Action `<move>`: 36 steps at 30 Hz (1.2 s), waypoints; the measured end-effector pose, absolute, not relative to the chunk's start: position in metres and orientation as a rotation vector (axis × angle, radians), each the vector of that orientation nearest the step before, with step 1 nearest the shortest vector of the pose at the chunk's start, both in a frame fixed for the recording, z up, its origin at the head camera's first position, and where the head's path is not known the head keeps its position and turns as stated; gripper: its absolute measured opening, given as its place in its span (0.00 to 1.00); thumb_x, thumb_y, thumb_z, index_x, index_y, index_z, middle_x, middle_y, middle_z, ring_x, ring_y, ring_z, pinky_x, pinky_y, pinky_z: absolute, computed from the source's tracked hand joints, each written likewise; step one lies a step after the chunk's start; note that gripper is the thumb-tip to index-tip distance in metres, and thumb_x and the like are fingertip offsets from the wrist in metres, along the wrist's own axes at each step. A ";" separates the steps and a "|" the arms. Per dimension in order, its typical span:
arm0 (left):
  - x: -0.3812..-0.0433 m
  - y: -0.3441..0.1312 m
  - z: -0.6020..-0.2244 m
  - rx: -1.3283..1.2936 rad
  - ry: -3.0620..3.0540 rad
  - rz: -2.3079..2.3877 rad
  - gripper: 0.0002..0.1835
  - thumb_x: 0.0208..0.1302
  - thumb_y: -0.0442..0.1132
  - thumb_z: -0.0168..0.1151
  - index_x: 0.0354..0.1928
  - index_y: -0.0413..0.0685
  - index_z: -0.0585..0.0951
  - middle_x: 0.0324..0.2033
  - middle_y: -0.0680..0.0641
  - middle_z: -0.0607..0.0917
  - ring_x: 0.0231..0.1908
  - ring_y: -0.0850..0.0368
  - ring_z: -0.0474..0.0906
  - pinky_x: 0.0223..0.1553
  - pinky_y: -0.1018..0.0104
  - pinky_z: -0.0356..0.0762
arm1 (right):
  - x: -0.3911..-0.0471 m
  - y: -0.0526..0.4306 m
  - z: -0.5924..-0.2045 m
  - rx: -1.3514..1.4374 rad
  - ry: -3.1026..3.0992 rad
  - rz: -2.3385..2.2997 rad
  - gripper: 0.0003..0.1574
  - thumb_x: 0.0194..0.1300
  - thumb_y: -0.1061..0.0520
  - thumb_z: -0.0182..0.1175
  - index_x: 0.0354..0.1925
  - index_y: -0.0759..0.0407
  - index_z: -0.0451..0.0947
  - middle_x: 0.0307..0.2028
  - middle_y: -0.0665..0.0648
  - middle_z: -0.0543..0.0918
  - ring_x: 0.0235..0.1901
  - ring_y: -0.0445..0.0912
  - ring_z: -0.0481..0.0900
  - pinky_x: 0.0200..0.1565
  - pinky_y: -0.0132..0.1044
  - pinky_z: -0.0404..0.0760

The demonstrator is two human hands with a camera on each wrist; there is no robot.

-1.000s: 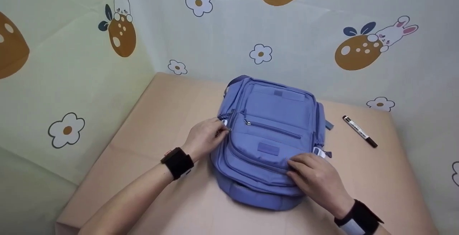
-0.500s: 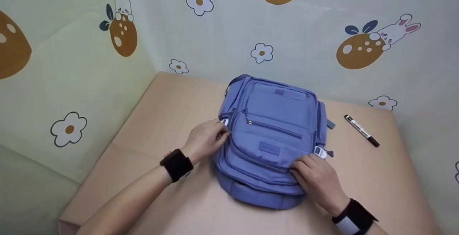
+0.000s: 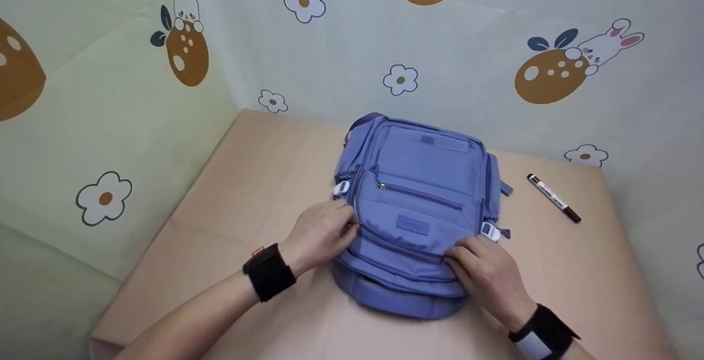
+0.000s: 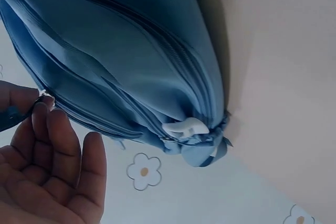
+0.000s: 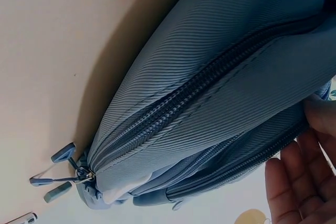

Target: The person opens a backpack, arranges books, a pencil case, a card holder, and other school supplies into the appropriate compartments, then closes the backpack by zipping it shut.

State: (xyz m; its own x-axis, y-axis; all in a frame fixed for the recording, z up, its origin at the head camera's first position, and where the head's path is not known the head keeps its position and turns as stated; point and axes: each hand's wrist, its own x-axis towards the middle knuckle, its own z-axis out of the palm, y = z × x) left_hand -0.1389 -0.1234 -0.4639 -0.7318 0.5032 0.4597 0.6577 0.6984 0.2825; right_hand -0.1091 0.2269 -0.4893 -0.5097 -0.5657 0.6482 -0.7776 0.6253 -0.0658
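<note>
A blue-purple backpack [image 3: 426, 165] lies front side up on the table, with a short front zipper, a small label and white buckles at its sides. My left hand [image 3: 322, 233] is at the left edge of the front pocket. In the left wrist view its thumb and finger pinch a zipper pull [image 4: 44, 95]; the other fingers curve below. My right hand [image 3: 487, 272] pinches the pocket's edge at the lower right. The right wrist view has that hand [image 5: 310, 177] with thumb and fingers at the zipper seam; the pinched part is partly hidden.
A black-and-white marker [image 3: 553, 198] lies to the right of the backpack on the beige table [image 3: 242, 195]. Behind and to the left hangs a pale curtain [image 3: 341, 52] with flowers and rabbits. Zipper pulls [image 5: 64, 153] dangle at the backpack's side.
My left hand, with the zipper pull, has moved down along the front pocket's left edge, uncovering the left white buckle. My right hand has shifted slightly, its fingertips closing on the pocket's edge.
</note>
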 end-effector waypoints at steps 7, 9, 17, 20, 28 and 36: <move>-0.136 -0.124 -0.466 -0.874 -2.580 -0.667 0.04 0.61 0.34 0.68 0.34 0.49 0.81 0.30 0.54 0.80 0.30 0.59 0.75 0.32 0.62 0.77 | -0.110 0.232 -0.491 1.063 -2.246 0.492 0.05 0.64 0.59 0.66 0.40 0.55 0.85 0.36 0.48 0.82 0.35 0.45 0.78 0.36 0.40 0.77; -0.136 -0.124 -0.467 -0.872 -2.573 -0.678 0.04 0.62 0.34 0.69 0.34 0.48 0.81 0.30 0.54 0.80 0.30 0.59 0.75 0.32 0.62 0.77 | -0.111 0.238 -0.491 1.066 -2.237 0.493 0.07 0.64 0.58 0.65 0.41 0.55 0.85 0.37 0.49 0.82 0.36 0.45 0.79 0.38 0.40 0.77; -0.135 -0.127 -0.466 -0.816 -2.592 -0.741 0.04 0.62 0.36 0.72 0.35 0.49 0.84 0.32 0.55 0.83 0.32 0.60 0.78 0.34 0.64 0.78 | -0.116 0.270 -0.493 0.976 -2.279 0.488 0.17 0.53 0.66 0.67 0.44 0.59 0.84 0.43 0.54 0.83 0.42 0.51 0.81 0.46 0.43 0.76; -0.134 -0.126 -0.465 -0.777 -2.617 -0.779 0.05 0.62 0.36 0.73 0.35 0.50 0.84 0.32 0.56 0.83 0.32 0.61 0.78 0.34 0.64 0.78 | -0.119 0.275 -0.496 0.974 -2.295 0.475 0.21 0.49 0.70 0.71 0.44 0.60 0.84 0.46 0.56 0.83 0.45 0.52 0.82 0.49 0.44 0.77; -0.132 -0.124 -0.465 -0.769 -2.646 -0.784 0.05 0.62 0.37 0.72 0.34 0.50 0.83 0.30 0.57 0.80 0.30 0.62 0.74 0.31 0.66 0.75 | -0.126 0.272 -0.503 1.024 -2.277 0.447 0.12 0.58 0.64 0.69 0.42 0.59 0.83 0.48 0.58 0.84 0.49 0.53 0.83 0.50 0.45 0.81; -0.121 -0.111 -0.463 -0.822 -2.656 -0.761 0.03 0.61 0.38 0.70 0.32 0.52 0.84 0.28 0.58 0.80 0.29 0.62 0.74 0.30 0.66 0.75 | -0.128 0.269 -0.502 1.028 -2.298 0.427 0.07 0.67 0.60 0.62 0.44 0.58 0.83 0.48 0.58 0.83 0.50 0.54 0.83 0.48 0.48 0.83</move>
